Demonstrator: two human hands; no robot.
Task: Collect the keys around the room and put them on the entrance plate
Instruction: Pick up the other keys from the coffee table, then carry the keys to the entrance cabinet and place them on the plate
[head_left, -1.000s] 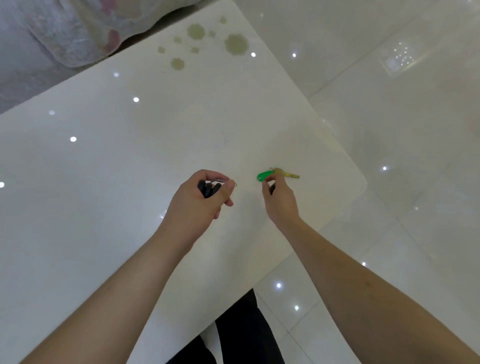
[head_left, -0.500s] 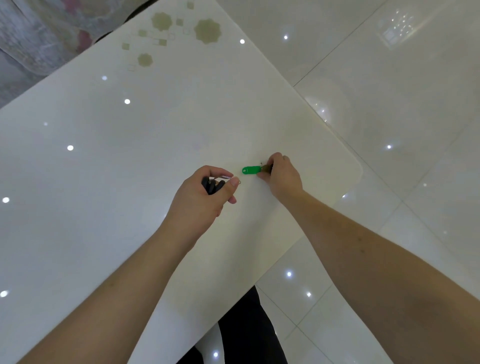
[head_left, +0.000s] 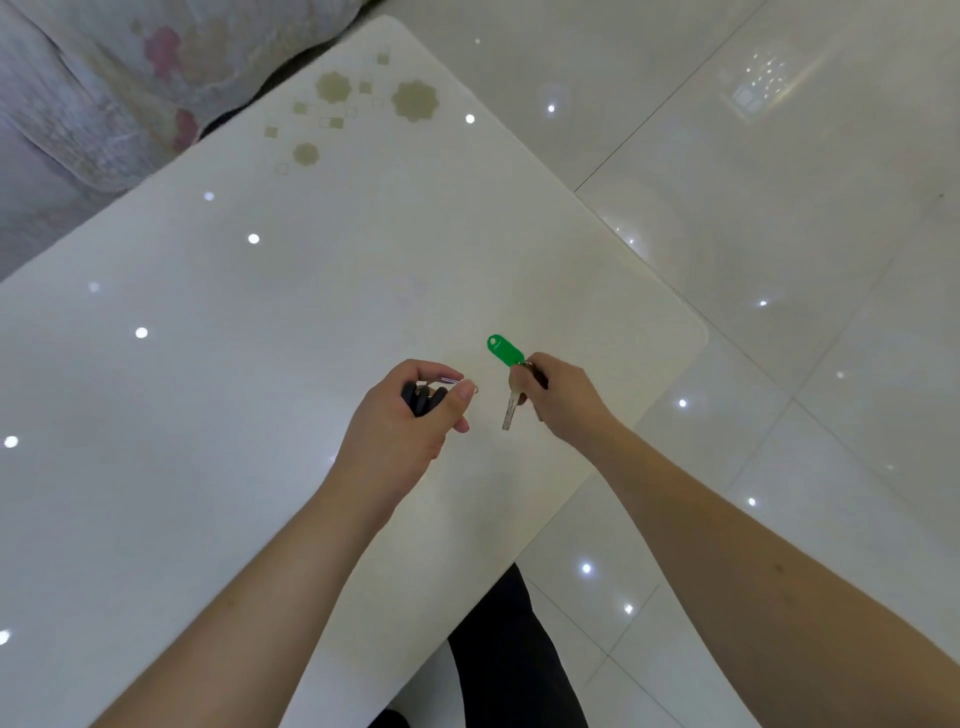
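The person's left hand (head_left: 410, 415) was curled shut around a dark key bunch (head_left: 423, 397) above the white table (head_left: 260, 364). Just beside it, the right hand (head_left: 558, 397) pinched a key (head_left: 510, 408) dangling below its fingertips, green tag (head_left: 505, 350) above them. That light pinch might let the key slip and drop.

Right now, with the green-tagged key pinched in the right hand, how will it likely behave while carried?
Probably floppy at the joint: the green tag sticks up while the key blade hangs below the right hand. Likely light, since a fingertip pinch holds it. The blade may swing and clink.
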